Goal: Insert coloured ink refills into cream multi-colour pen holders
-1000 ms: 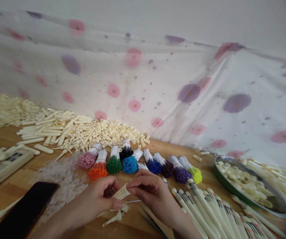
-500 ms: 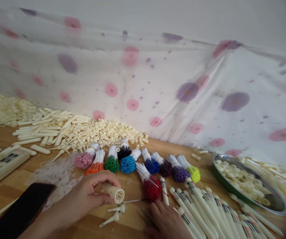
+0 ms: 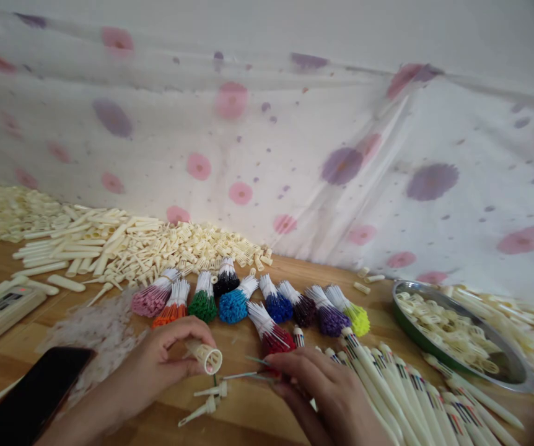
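Note:
My left hand [image 3: 167, 353] pinches a short cream plastic pen sleeve [image 3: 205, 355], slotted along its side, with its round open end turned toward my right hand. My right hand [image 3: 323, 393] is closed on a few thin pen refills [image 3: 245, 375], whose slim ends stick out leftward, just short of the sleeve. Its fingertips are just in front of a bundle of red refills [image 3: 274, 334]. Below the sleeve, two cream pointed parts [image 3: 209, 406] lie on the wooden table [image 3: 236, 427]. Several cream multicolour pens [image 3: 383, 396] lie beside my right hand, partly hidden by it.
Refill bundles in other colours, such as blue [image 3: 233, 306] and purple [image 3: 332, 319], stand behind the hands. A phone [image 3: 35, 393] and a power strip [image 3: 7, 316] are at left. Cream parts [image 3: 165, 244] are heaped behind. A metal bowl [image 3: 529, 378] holds rings at right.
My right hand has risen from the table by the red bundle and moved toward the sleeve, now with refills showing between its fingers. My left hand keeps the sleeve. The view has shifted slightly.

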{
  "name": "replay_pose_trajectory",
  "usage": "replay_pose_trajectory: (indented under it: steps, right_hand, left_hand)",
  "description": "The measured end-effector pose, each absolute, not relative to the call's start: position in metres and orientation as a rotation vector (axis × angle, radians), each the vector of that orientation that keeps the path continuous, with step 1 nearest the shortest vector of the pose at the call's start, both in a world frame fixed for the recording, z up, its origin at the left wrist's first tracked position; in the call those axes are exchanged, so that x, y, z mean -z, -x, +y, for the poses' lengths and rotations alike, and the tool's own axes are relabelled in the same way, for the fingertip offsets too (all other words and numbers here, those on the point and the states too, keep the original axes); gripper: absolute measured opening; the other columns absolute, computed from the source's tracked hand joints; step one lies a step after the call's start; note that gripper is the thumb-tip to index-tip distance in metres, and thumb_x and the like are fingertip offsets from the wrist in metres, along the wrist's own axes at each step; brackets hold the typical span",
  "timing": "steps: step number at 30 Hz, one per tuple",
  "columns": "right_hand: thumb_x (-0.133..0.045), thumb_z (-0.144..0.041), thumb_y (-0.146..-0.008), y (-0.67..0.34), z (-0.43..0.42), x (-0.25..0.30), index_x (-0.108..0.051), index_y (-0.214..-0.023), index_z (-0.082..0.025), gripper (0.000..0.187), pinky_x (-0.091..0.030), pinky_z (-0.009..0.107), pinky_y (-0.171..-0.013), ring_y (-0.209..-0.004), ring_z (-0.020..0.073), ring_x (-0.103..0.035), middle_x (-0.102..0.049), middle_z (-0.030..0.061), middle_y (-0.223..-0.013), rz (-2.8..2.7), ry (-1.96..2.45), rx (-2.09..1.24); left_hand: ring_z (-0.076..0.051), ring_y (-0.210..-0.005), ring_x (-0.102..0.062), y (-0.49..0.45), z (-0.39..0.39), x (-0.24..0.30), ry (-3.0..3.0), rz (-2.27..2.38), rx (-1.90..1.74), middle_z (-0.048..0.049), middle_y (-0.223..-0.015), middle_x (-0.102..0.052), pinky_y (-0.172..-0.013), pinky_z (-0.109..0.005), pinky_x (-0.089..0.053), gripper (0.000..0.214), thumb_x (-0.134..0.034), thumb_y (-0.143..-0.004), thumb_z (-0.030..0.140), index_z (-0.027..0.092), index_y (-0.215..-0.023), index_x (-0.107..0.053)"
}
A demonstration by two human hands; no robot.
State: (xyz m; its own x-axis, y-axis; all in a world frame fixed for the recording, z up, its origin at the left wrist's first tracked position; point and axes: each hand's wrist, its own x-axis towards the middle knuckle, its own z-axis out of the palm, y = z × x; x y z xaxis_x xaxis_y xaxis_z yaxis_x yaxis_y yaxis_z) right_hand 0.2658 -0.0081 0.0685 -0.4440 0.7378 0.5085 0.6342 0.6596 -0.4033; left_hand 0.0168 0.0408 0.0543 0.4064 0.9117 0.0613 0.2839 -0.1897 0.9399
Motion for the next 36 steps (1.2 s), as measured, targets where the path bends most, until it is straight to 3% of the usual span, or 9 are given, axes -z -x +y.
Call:
replay_pose_trajectory:
  steps: [5,28,36]
  right_hand:
    - [-0.049,-0.024,-0.090,-0.244,0.002,-0.071,-0.060,-0.089,-0.019,0.012,-0.046,0.023,-0.056,-0.064,0.0146,-0.062,-0.067,0.0028,-0.073,-2.211,0.930,-0.132]
    - [-0.047,-0.023,-0.092,-0.242,-0.003,-0.068,-0.062,-0.083,-0.017,0.018,-0.041,0.022,-0.053,-0.060,0.0132,-0.059,-0.065,0.0024,-0.068,-2.263,0.975,-0.192]
    - [-0.046,-0.024,-0.092,-0.240,-0.003,-0.069,-0.062,-0.079,-0.018,0.023,-0.039,0.023,-0.050,-0.057,0.0132,-0.058,-0.064,0.0016,-0.065,-2.287,0.981,-0.110]
  left_hand:
    - [-0.021,-0.086,-0.060,-0.018,0.041,-0.056,-1.708,1.101,-0.764,0.0004,-0.083,-0.066,-0.077,-0.027,-0.042,0.013,-0.068,-0.068,0.016,0.023,-0.078,-0.067]
    - [-0.021,-0.087,-0.060,-0.024,0.033,-0.057,-1.561,1.100,-0.690,0.0007,-0.085,-0.063,-0.070,-0.025,-0.048,0.013,-0.068,-0.067,0.017,0.024,-0.078,-0.068]
    - [-0.021,-0.090,-0.060,-0.024,0.034,-0.052,-1.576,1.131,-0.651,0.0003,-0.088,-0.066,-0.074,-0.026,-0.048,0.018,-0.069,-0.065,0.015,0.024,-0.080,-0.070]
